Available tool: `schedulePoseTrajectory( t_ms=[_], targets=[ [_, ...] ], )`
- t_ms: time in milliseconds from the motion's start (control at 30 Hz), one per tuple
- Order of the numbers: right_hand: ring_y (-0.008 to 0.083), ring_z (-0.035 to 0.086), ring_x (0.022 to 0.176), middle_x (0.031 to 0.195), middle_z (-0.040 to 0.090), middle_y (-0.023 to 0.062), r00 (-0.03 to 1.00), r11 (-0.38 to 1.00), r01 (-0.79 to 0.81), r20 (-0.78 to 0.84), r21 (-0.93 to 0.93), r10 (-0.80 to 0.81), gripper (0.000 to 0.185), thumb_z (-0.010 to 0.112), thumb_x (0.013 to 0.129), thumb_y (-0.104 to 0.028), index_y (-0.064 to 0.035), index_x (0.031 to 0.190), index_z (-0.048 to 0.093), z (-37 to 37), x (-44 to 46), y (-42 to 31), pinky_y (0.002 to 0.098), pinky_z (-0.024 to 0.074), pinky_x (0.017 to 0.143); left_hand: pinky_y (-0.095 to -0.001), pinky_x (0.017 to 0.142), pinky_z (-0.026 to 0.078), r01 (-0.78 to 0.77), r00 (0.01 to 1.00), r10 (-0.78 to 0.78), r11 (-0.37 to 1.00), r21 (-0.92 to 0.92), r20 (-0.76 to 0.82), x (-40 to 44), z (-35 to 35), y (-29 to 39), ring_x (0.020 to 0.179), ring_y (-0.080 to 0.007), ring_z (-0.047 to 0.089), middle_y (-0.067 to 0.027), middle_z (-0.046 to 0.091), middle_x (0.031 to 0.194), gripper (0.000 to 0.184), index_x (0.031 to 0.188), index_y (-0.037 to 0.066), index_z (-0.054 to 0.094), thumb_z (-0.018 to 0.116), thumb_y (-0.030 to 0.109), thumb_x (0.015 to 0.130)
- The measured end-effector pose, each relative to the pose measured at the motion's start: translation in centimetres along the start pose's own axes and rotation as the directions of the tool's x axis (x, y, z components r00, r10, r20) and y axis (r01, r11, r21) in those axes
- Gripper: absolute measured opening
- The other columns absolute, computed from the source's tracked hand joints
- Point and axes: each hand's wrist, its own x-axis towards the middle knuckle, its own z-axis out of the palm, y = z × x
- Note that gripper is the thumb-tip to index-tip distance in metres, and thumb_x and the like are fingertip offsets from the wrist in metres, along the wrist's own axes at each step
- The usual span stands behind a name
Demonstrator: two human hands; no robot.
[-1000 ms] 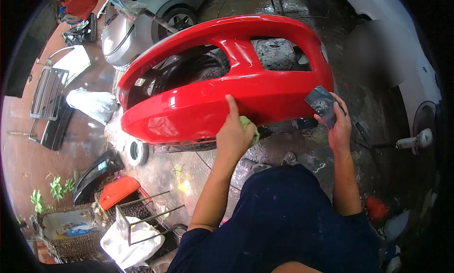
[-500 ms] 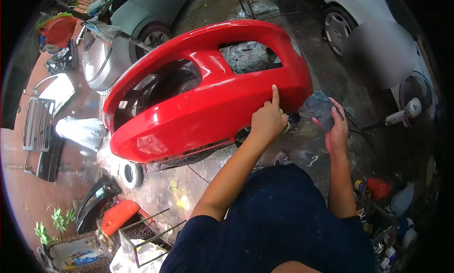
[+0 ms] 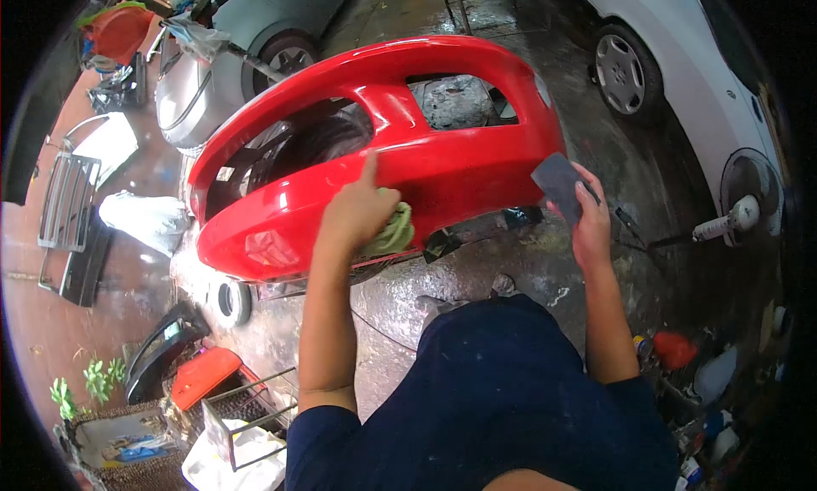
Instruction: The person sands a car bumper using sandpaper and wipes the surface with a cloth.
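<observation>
A glossy red car bumper (image 3: 477, 163) with two large openings lies across the middle of the head view. Over its lower face is my left hand (image 3: 362, 214), index finger stretched out near the surface, the other fingers curled round a yellow-green cloth (image 3: 394, 231). Whether the fingertip touches the paint, I cannot tell. My right hand (image 3: 589, 214) grips a flat dark grey pad (image 3: 557, 180) just beyond the bumper's right end, with the thumb across its face.
A white car (image 3: 681, 40) and a fan (image 3: 745, 210) stand at the right. At the left are a silver car (image 3: 191, 104), a metal rack (image 3: 68, 202) and a tyre (image 3: 230, 304). A metal frame (image 3: 247, 393) sits lower left, assorted clutter at lower right.
My left hand moved right along the bumper, then back left, and more of the cloth shows now. The pad in my right hand is turned and raised slightly. The camera view has shifted.
</observation>
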Motion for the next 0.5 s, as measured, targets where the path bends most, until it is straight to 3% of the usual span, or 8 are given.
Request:
schedulePoseTrajectory(
  t_ms=[100, 167, 233, 267, 300, 367, 467, 500],
  targets=[
    [0.0316, 0.061, 0.124, 0.138, 0.058, 0.0198, 0.962, 0.910, 0.261, 0.169, -0.322, -0.216, 0.041, 0.048, 0.107, -0.019, -0.0024, 0.144, 0.052, 2.6, 2.1, 0.5, 0.0411, 0.0515, 0.104, -0.0521, 0.095, 0.051, 0.092, 0.996, -0.092, 0.994, 0.056, -0.009, -1.0, -2.1, -3.0, 0.106, -0.0458, 0.070, -0.0337, 0.070, 0.110, 0.084, 0.162, 0.014, 0.031, 0.056, 0.044, 0.088],
    [0.0375, 0.058, 0.129, 0.140, 0.057, 0.0239, 0.832, 0.592, 0.555, 0.396, -0.584, -0.389, 0.042, 0.050, 0.106, -0.019, 0.0003, 0.143, 0.052, 5.1, 3.6, 2.1, 0.0453, 0.0445, 0.112, -0.0494, 0.096, 0.051, 0.083, 0.997, -0.083, 0.993, -0.080, 0.002, -1.8, -3.0, -5.5, 0.107, -0.0440, 0.070, -0.0317, 0.070, 0.113, 0.079, 0.160, 0.015, 0.039, 0.057, 0.043, 0.088],
    [0.0431, 0.049, 0.138, 0.143, 0.053, 0.0283, 0.610, 0.337, 0.793, 0.670, -0.508, -0.424, 0.048, 0.054, 0.103, -0.021, 0.0046, 0.143, 0.050, 8.8, 4.3, 5.1, 0.0497, 0.0346, 0.119, -0.0442, 0.099, 0.050, 0.028, 0.990, -0.046, 0.991, -0.129, -0.134, -1.8, -3.9, -8.9, 0.110, -0.0407, 0.069, -0.0284, 0.070, 0.119, 0.070, 0.153, 0.012, 0.050, 0.058, 0.039, 0.089],
    [0.0427, 0.043, 0.143, 0.147, 0.051, 0.0278, 0.521, 0.324, 0.849, 0.763, -0.417, -0.383, 0.053, 0.057, 0.101, -0.023, 0.0075, 0.142, 0.049, 11.5, 3.9, 5.6, 0.0519, 0.0297, 0.122, -0.0437, 0.101, 0.049, 0.034, 0.977, -0.077, 0.977, -0.212, -0.199, -1.6, -4.9, -10.2, 0.112, -0.0404, 0.068, -0.0276, 0.069, 0.123, 0.068, 0.152, 0.010, 0.051, 0.058, 0.037, 0.090],
    [0.0421, 0.043, 0.144, 0.148, 0.050, 0.0274, 0.415, 0.074, 0.901, 0.801, -0.427, -0.432, 0.056, 0.059, 0.099, -0.027, 0.0073, 0.142, 0.049, 14.5, 3.2, 6.8, 0.0527, 0.0293, 0.123, -0.0432, 0.103, 0.049, 0.034, 0.959, -0.114, 0.955, -0.295, -0.258, -1.4, -5.9, -11.6, 0.114, -0.0400, 0.067, -0.0269, 0.068, 0.126, 0.066, 0.151, 0.009, 0.051, 0.058, 0.035, 0.090],
    [0.0401, 0.043, 0.144, 0.150, 0.050, 0.0261, 0.379, 0.126, 0.924, 0.822, -0.362, -0.424, 0.059, 0.058, 0.099, -0.031, 0.0081, 0.142, 0.049, 20.4, 2.5, 6.3, 0.0522, 0.0287, 0.123, -0.0420, 0.105, 0.047, -0.098, 0.867, -0.032, 0.967, -0.233, -0.497, 0.3, -7.0, -15.5, 0.120, -0.0373, 0.065, -0.0251, 0.066, 0.131, 0.058, 0.145, 0.006, 0.057, 0.057, 0.029, 0.091],
    [0.0359, 0.040, 0.148, 0.155, 0.047, 0.0224, 0.307, 0.107, 0.952, 0.886, -0.288, -0.348, 0.058, 0.059, 0.100, -0.031, 0.0035, 0.146, 0.048, 25.0, 3.2, 7.8, 0.0485, 0.0275, 0.124, -0.0389, 0.108, 0.045, -0.111, 0.796, 0.042, 0.991, -0.077, -0.604, 2.3, -7.4, -17.9, 0.127, -0.0335, 0.061, -0.0234, 0.063, 0.137, 0.053, 0.139, 0.005, 0.061, 0.056, 0.026, 0.092],
    [0.0352, 0.040, 0.148, 0.155, 0.047, 0.0217, 0.287, 0.127, 0.958, 0.897, -0.259, -0.336, 0.058, 0.059, 0.100, -0.031, 0.0032, 0.146, 0.049, 25.0, 3.6, 7.6, 0.0477, 0.0274, 0.125, -0.0387, 0.110, 0.042, -0.132, 0.779, 0.008, 0.980, -0.152, -0.627, 2.6, -6.8, -17.8, 0.129, -0.0329, 0.059, -0.0208, 0.062, 0.139, 0.051, 0.136, 0.002, 0.062, 0.056, 0.027, 0.093]
  ],
)
